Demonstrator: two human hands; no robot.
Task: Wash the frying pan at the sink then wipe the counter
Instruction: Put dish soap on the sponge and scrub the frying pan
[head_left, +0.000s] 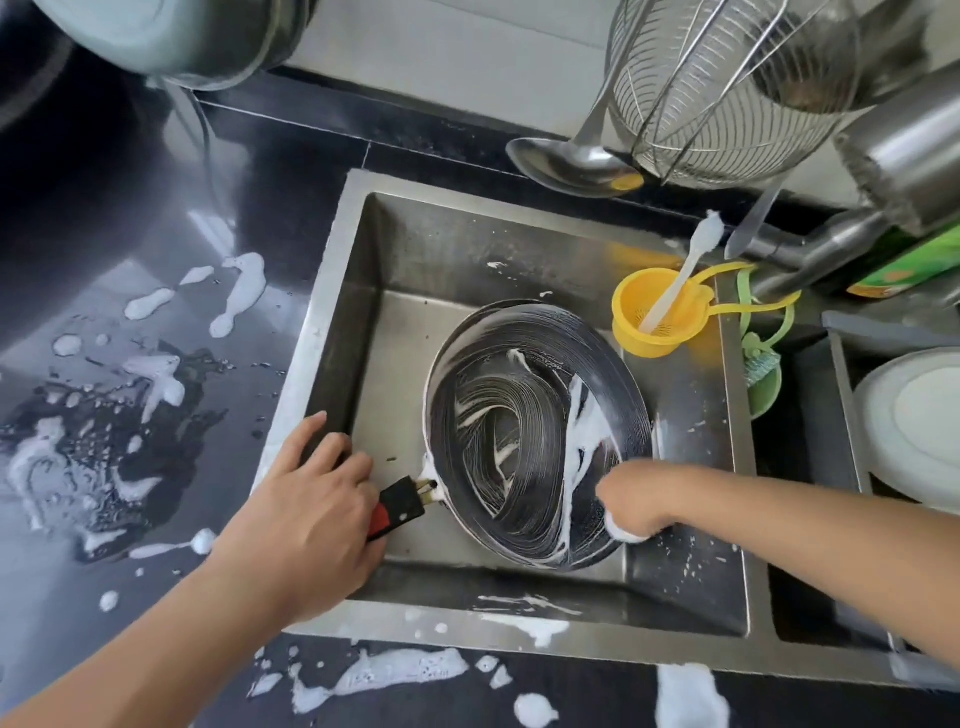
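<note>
A dark frying pan (519, 436), streaked with white soap foam, lies tilted in the steel sink (343, 322). My left hand (306, 514) grips its black and red handle (397, 506) at the sink's front left. Inside the pan's near right rim, my right hand (631, 499) is curled round a foamy white scrubbing pad (623, 530) and presses it against the pan. The black counter (156, 260) to the left is wet, with foam patches and puddles.
A yellow strainer (657, 317) with a white brush hangs at the sink's right rim. A ladle (571, 166) and wire basket (727, 88) hang behind. The faucet (810, 254) reaches in from the right. White plates (914, 426) sit in the right basin.
</note>
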